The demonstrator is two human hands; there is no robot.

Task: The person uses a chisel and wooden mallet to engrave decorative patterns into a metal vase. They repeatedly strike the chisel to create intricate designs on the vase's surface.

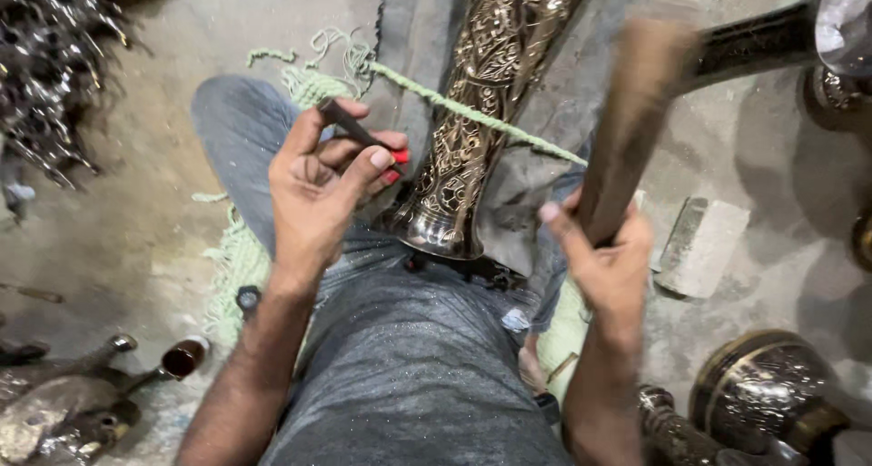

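Dusty grey concrete floor [154, 212], pale green frayed mat [238, 257], scattered metal scrap [45, 66], flat stone block [704, 246], dim light

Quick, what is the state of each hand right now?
Left hand: closed, holding a thin dark chisel against the engraved brass vase.
Right hand: closed, holding a wooden mallet, blurred.

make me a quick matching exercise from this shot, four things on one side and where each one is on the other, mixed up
Things:
1. thin dark punch
2. wooden mallet
3. engraved brass vase
4. pale green cord

Places:
A. lying across the person's lap
B. pinched in the left hand
C. stretched over the vase
D. gripped in the right hand

Pairs: 1-B, 2-D, 3-A, 4-C
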